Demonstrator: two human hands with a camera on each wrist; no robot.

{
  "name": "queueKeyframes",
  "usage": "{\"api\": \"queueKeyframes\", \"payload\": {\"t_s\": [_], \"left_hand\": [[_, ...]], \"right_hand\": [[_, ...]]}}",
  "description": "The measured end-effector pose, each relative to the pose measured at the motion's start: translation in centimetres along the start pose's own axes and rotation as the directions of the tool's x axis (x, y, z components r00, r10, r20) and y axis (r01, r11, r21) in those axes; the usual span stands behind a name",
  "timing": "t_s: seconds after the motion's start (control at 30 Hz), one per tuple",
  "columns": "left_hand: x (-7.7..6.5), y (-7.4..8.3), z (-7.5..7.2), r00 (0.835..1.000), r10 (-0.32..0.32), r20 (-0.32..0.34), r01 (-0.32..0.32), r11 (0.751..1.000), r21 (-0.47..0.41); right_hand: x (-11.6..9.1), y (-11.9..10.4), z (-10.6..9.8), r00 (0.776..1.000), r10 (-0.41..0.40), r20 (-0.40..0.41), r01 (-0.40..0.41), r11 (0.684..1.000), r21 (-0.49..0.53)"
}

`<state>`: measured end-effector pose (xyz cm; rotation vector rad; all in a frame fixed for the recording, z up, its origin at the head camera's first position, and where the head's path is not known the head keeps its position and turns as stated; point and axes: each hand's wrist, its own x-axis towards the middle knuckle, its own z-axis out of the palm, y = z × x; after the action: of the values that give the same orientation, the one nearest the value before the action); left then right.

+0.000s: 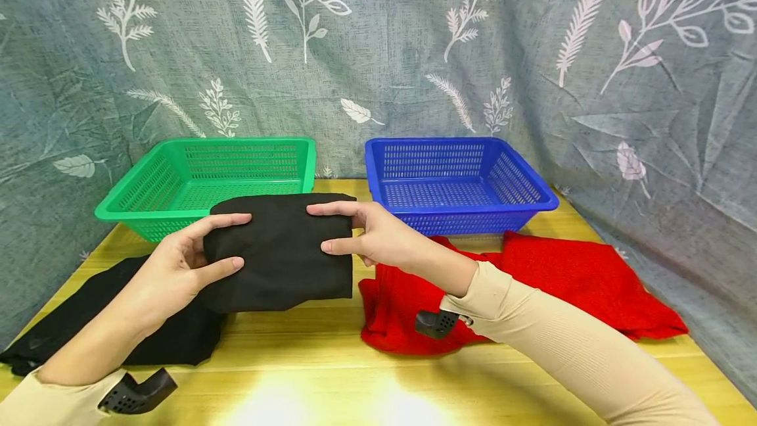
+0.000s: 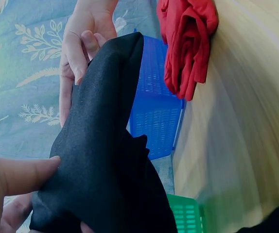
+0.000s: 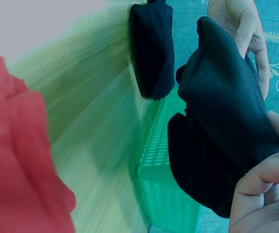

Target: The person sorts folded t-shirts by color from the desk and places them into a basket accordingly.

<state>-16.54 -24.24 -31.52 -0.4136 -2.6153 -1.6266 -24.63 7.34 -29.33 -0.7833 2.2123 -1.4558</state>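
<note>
A folded black cloth (image 1: 284, 255) is held up above the table between both hands. My left hand (image 1: 183, 261) pinches its left side, thumb and a finger on the near face. On the opposite side my right hand (image 1: 367, 232) grips the cloth the same way. The folded layers show from the edge in the left wrist view, where the black cloth (image 2: 95, 126) hangs in a thick fold. In the right wrist view, the layers of the black cloth (image 3: 222, 97) part at the lower edge.
Behind the cloth stand a green basket (image 1: 160, 206) at left and a blue basket (image 1: 461, 209) at right. Another black cloth (image 1: 183, 337) lies on the table (image 1: 296, 373) beneath the left arm. Red cloth (image 1: 568, 275) lies at the right, partly under the right arm.
</note>
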Motion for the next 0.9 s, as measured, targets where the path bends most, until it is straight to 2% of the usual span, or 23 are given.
{"api": "queueKeyframes", "payload": {"t_s": [0.23, 0.67, 0.77, 0.9], "left_hand": [[0.3, 0.4, -1.0, 1.0, 0.005, -0.022, -0.004, 0.999, 0.04], [1.2, 0.6, -2.8, 0.991, 0.108, -0.085, -0.102, 0.992, 0.068], [1.4, 0.4, -3.3, 0.987, 0.115, -0.113, -0.104, 0.99, 0.093], [1.9, 0.3, -4.0, 0.988, 0.103, -0.117, -0.093, 0.992, 0.087]], "right_hand": [[0.9, -0.6, -0.2, 0.999, -0.032, 0.009, 0.032, 0.999, 0.029], [2.7, -2.1, -0.2, 0.997, -0.073, -0.006, 0.073, 0.997, 0.014], [3.3, -2.3, -0.2, 0.997, -0.079, -0.011, 0.079, 0.997, 0.007], [4.4, -2.6, -0.1, 0.995, -0.095, -0.012, 0.095, 0.995, 0.032]]}}
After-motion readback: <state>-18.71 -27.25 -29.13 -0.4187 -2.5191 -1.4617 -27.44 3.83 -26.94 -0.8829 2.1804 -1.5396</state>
